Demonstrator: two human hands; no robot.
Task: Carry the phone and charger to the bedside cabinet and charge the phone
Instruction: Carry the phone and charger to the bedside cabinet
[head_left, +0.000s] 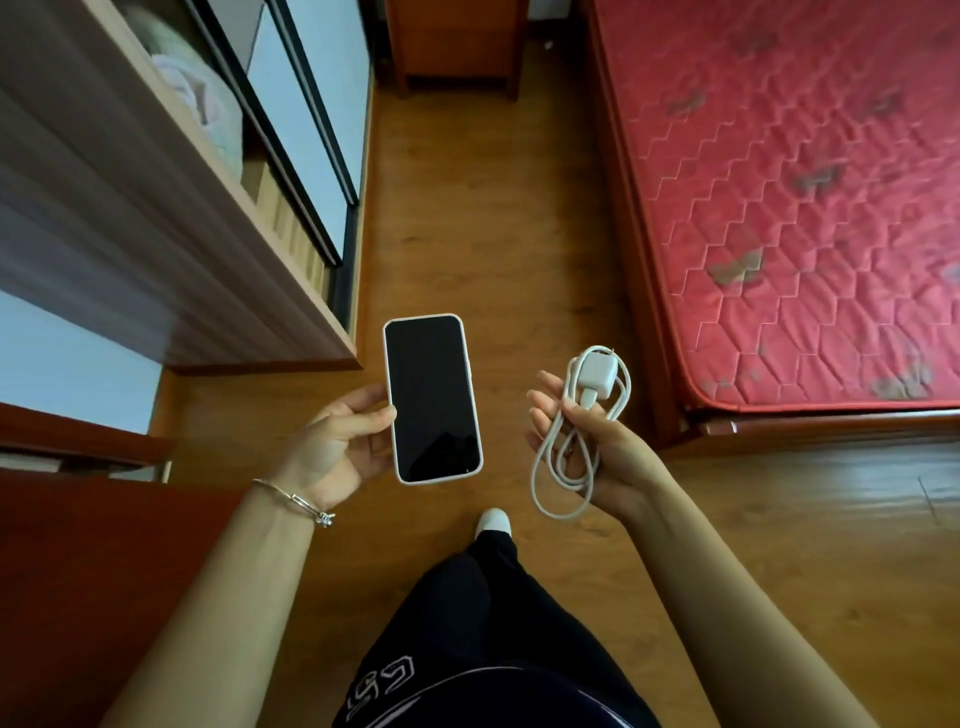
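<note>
My left hand (337, 447) grips a phone (432, 397) by its left edge; the phone has a dark screen and a white case and faces up. My right hand (597, 452) holds a white charger (597, 375) with its plug block above my fingers and its cable looped down over my palm. Both hands are held out in front of me above the wooden floor. The bedside cabinet (454, 41), of orange-brown wood, stands at the far end of the aisle, next to the bed.
A bed with a red quilted mattress (810, 208) fills the right side. A wardrobe with sliding doors (306, 140) and shelves runs along the left. A dark red wooden surface (78, 571) lies at lower left. A wooden floor aisle (493, 218) leads between them.
</note>
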